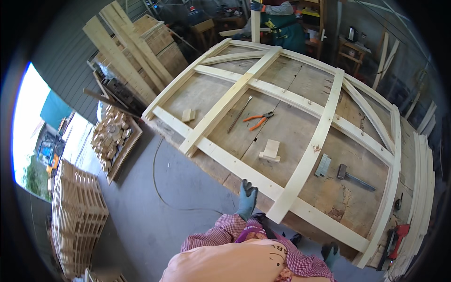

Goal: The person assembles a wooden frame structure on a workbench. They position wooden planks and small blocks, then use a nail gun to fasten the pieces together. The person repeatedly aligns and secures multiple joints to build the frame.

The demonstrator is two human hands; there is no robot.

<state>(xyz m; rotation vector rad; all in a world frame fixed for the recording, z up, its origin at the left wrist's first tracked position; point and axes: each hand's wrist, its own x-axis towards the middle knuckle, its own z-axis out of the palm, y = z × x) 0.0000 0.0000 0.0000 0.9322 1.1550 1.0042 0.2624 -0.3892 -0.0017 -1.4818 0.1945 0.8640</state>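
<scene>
left grey-teal-gloved hand, six o'clock, parted fingers; right grey-teal-gloved hand, five o'clock, cannot tell fingers; possible snag on long-handled dark hammer from sliding pale wooden grid-frame.

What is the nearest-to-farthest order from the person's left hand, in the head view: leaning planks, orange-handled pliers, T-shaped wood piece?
1. T-shaped wood piece: just ahead, slightly right of the left hand.
2. Orange-handled pliers: farther ahead.
3. Leaning planks: far back, left.
</scene>
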